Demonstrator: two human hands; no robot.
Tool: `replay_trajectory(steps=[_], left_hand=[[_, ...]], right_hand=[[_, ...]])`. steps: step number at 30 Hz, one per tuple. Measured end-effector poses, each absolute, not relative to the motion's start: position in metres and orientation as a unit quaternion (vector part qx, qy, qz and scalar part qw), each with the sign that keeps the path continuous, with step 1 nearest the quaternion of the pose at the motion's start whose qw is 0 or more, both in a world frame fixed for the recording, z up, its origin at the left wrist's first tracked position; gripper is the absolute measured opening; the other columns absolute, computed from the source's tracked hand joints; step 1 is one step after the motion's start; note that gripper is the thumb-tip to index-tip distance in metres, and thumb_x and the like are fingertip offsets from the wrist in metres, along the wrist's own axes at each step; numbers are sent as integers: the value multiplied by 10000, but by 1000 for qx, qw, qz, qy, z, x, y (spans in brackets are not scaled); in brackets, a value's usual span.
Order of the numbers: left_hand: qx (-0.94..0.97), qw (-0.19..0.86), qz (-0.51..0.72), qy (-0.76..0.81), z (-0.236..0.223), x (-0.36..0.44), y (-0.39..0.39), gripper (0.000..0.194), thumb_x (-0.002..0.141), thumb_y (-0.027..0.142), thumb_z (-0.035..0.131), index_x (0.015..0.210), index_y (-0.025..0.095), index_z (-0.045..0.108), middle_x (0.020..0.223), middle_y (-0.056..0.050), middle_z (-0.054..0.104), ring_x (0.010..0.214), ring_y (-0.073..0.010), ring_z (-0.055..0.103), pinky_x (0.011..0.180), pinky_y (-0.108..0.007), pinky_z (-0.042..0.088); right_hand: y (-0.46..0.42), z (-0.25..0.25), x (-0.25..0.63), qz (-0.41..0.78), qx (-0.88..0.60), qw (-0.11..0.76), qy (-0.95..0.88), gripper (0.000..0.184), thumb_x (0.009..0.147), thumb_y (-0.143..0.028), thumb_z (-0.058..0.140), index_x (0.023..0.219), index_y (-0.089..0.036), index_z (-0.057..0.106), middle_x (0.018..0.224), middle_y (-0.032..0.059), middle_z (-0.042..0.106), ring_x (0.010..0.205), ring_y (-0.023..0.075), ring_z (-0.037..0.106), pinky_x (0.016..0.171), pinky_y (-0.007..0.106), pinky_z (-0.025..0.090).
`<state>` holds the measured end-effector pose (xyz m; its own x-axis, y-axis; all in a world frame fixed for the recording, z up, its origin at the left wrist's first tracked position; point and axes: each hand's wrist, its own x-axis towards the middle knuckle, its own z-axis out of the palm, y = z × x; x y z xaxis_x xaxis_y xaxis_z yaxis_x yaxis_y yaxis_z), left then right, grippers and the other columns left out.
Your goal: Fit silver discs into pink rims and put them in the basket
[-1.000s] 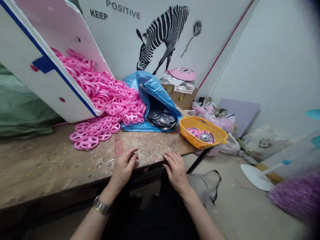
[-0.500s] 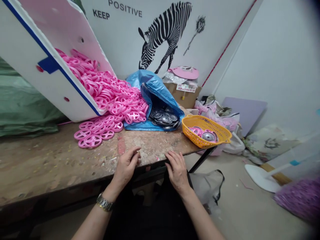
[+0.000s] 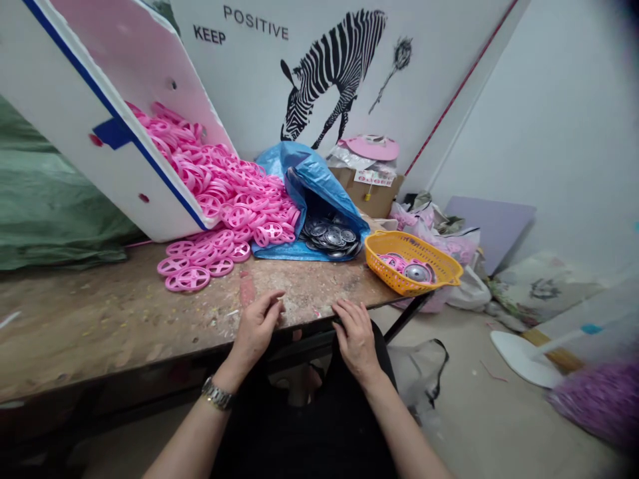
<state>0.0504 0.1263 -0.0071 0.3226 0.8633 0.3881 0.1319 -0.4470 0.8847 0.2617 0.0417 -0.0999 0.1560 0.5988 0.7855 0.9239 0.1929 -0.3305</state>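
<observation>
At the front edge of the worn wooden table (image 3: 124, 313) rest both hands. My left hand (image 3: 257, 324) lies on its side with the fingers loosely curled, and nothing shows in it. Flat over the edge, fingers stretched out, is my right hand (image 3: 355, 336), holding nothing. Beyond them, pink spoked plastic wheels (image 3: 192, 279) spill from a tilted white bin (image 3: 164, 223). Dark and silver discs (image 3: 333, 234) fill the mouth of a blue plastic bag (image 3: 309, 169). Right of it, a yellow perforated basket (image 3: 404, 286) holds pink wheels and a silver disc (image 3: 418, 273).
A cardboard box (image 3: 382, 193) with a pink visor (image 3: 372, 148) on top stands behind the basket. Stuffed bags (image 3: 449, 246) and a purple board (image 3: 492, 229) are at the right. Green sacking (image 3: 54, 206) sits at the left, and a clear bag (image 3: 419, 369) lies below the table.
The view has shifted slightly, so the scene sits a little further right. Both hands stay at the table edge in nearly the same pose.
</observation>
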Motion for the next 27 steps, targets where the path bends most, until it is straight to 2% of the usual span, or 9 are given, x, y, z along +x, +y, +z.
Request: replay_trajectory(steps=[5, 10, 16, 20, 27], left_hand=[[650, 424, 517, 360, -5, 49, 121, 406, 810, 428, 639, 1079, 126, 671, 763, -29, 675, 624, -128, 633, 562, -234, 543], [604, 436, 569, 350, -9, 46, 124, 400, 833, 448, 639, 1096, 147, 660, 814, -31, 682, 699, -137, 644, 603, -233, 550], [554, 444, 627, 320, -15, 45, 132, 350, 854, 427, 622, 1096, 174, 634, 899, -21, 662, 807, -133, 656, 818, -299, 563], [573, 423, 607, 352, -11, 46, 128, 362, 855, 436, 609, 1101, 172, 639, 969, -44, 664, 857, -153, 669, 865, -333, 564], [609, 436, 546, 375, -11, 56, 127, 361, 878, 402, 587, 1144, 162, 634, 1003, -65, 680, 919, -173, 686, 850, -305, 552]], right_hand=[[40, -100, 262, -167, -614, 453, -624, 358, 959, -185, 488, 1303, -184, 588, 1328, 110, 617, 1291, 242, 514, 1163, 544, 286], [39, -100, 262, -165, -613, 461, -620, 360, 952, -191, 486, 1295, -202, 598, 1313, 105, 628, 1283, 243, 520, 1159, 551, 287], [40, -101, 262, -165, -612, 463, -619, 359, 957, -209, 477, 1295, -202, 597, 1304, 110, 631, 1269, 245, 528, 1154, 559, 290], [41, -103, 263, -168, -611, 465, -619, 366, 961, -233, 476, 1308, -214, 591, 1297, 113, 634, 1266, 249, 531, 1147, 570, 296], [43, -108, 263, -184, -604, 467, -620, 349, 967, -235, 479, 1297, -208, 591, 1285, 112, 639, 1254, 248, 541, 1142, 570, 307]])
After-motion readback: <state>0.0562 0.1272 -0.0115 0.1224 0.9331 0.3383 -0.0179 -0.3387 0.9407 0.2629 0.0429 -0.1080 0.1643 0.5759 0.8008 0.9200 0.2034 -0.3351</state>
